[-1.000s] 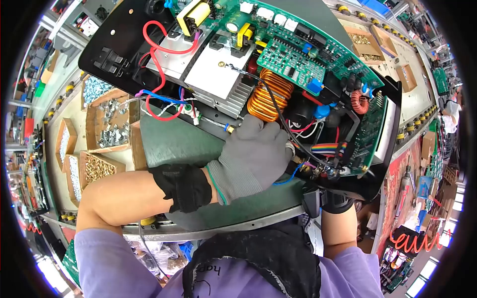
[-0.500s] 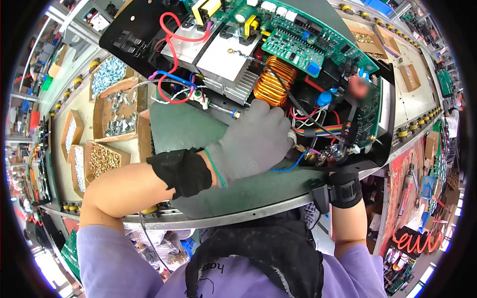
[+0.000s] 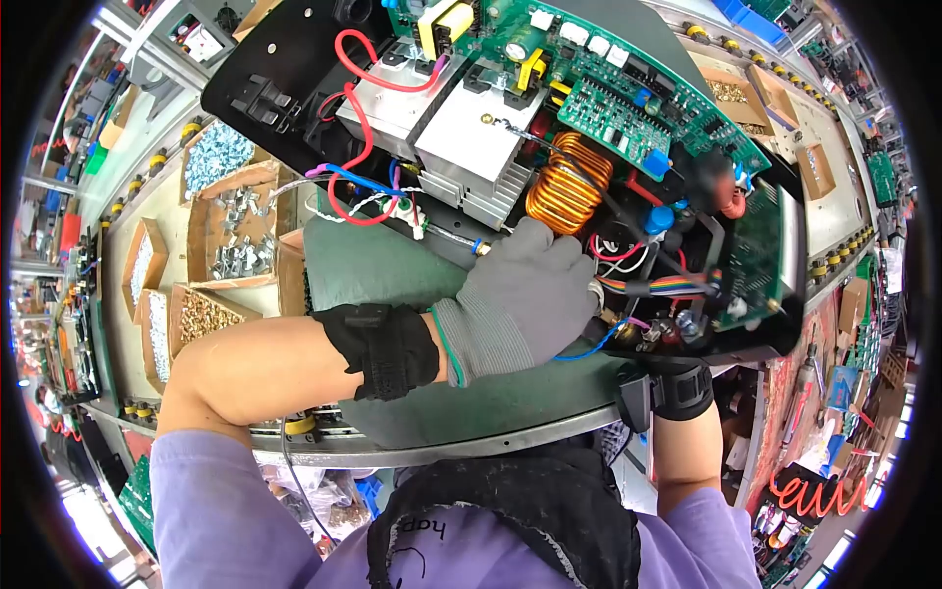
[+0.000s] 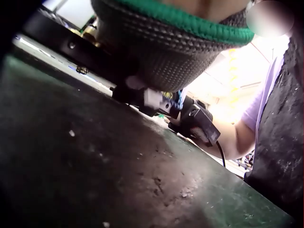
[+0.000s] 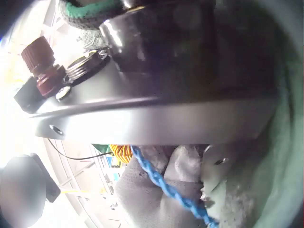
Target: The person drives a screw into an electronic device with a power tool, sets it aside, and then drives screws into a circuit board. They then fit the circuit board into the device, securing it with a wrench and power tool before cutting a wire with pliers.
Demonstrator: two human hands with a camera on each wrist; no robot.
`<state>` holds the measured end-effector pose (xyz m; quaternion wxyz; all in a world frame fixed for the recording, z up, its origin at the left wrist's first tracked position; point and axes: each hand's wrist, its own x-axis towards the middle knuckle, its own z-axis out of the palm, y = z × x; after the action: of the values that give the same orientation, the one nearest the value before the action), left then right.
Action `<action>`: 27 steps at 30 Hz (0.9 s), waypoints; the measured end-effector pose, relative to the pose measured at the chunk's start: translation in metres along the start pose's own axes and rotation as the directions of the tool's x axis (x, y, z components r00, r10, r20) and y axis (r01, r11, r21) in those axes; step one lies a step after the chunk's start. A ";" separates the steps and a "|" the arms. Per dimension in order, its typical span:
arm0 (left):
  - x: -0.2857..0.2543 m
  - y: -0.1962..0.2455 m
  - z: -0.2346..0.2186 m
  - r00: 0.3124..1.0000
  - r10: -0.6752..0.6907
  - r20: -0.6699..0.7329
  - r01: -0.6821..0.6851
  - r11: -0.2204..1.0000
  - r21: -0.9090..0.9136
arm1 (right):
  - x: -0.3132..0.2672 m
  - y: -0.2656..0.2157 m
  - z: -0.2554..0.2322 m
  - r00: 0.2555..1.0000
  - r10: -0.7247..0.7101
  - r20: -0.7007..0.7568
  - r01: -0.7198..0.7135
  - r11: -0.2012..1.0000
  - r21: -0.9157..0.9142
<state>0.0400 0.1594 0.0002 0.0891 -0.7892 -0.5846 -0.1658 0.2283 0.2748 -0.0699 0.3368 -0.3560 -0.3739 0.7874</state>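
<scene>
In the head view a black chassis (image 3: pixel 250 147) full of electronics lies tilted on the green work surface (image 3: pixel 412 393). My left hand (image 3: pixel 530 299), in a grey glove, reaches over its near edge. Its fingers curl down below the copper coil (image 3: pixel 569 187); I cannot tell what they grip. A blue twisted wire (image 5: pixel 166 187) crosses in front of that glove in the right wrist view. My right hand is hidden behind the chassis panel (image 5: pixel 156 121); only its green-edged glove cuff (image 5: pixel 90 14) shows at the top, near a dark red terminal knob (image 5: pixel 42 66).
Cardboard trays (image 3: pixel 231 275) of metal clips and screws stand on the left. More screw boxes (image 3: pixel 731 93) are at the back right. Loose red and blue wires (image 3: pixel 353 187) hang off the chassis' left side. A metal edge (image 3: pixel 491 449) borders the bench nearest me.
The chassis has shifted to the right in the head view, and my left hand has gone with it, its fingers still at the near edge. My right wrist stays by the front panel.
</scene>
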 end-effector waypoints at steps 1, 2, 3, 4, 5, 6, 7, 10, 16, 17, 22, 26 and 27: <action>0.000 0.000 0.001 1.000 0.001 0.003 -0.001 1.000 -0.003 | -0.002 0.001 -0.001 1.000 -0.004 -0.005 0.004 1.000 -0.002; 0.000 0.002 0.002 1.000 0.000 0.002 0.000 1.000 0.004 | -0.001 0.001 -0.001 1.000 -0.007 -0.013 0.007 1.000 -0.004; 0.000 0.002 0.002 1.000 -0.001 -0.003 0.001 1.000 0.013 | 0.001 0.000 -0.001 1.000 -0.012 -0.018 0.012 1.000 -0.006; 0.000 0.002 0.004 1.000 0.001 -0.003 -0.001 1.000 0.013 | 0.000 -0.002 -0.004 1.000 -0.020 -0.021 0.020 1.000 -0.009; -0.001 0.002 0.005 1.000 0.009 -0.029 -0.008 1.000 0.025 | -0.001 -0.002 -0.004 0.999 -0.028 -0.021 0.028 1.000 -0.011; -0.001 0.002 0.005 0.998 0.018 -0.055 -0.016 0.999 0.036 | 0.005 -0.004 -0.004 0.999 -0.036 -0.022 0.036 0.999 -0.011; -0.001 0.002 0.005 0.998 0.020 -0.055 -0.017 0.999 0.038 | 0.006 -0.005 -0.003 0.999 -0.044 -0.023 0.044 0.999 -0.013; 0.000 0.001 0.003 1.000 -0.002 -0.004 0.002 1.000 0.018 | 0.009 -0.006 -0.001 0.997 -0.067 -0.028 0.067 0.998 -0.018; 0.006 0.010 0.002 0.995 -0.028 0.097 0.023 0.998 0.050 | 0.017 -0.019 0.001 0.991 -0.132 -0.024 0.131 0.991 -0.021; 0.008 0.015 0.002 0.998 -0.036 0.048 0.033 0.997 0.065 | 0.015 -0.025 -0.005 0.990 -0.143 -0.012 0.143 0.989 -0.026; 0.019 0.033 0.006 0.981 -0.191 0.011 0.192 0.981 -0.021 | 0.022 -0.033 0.017 0.979 -0.196 0.063 0.199 0.979 -0.047; 0.021 0.033 0.006 0.975 -0.165 0.148 0.171 0.985 -0.023 | 0.028 -0.045 0.014 0.969 -0.219 0.111 0.226 0.972 -0.056; 0.020 0.032 0.004 0.976 -0.128 0.175 0.130 0.992 0.003 | 0.032 -0.051 0.009 0.967 -0.225 0.119 0.233 0.971 -0.059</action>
<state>0.0761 0.1695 0.0051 0.0231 -0.7614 -0.6395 -0.1041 0.2172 0.3221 -0.0335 0.3907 -0.2778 -0.4590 0.7480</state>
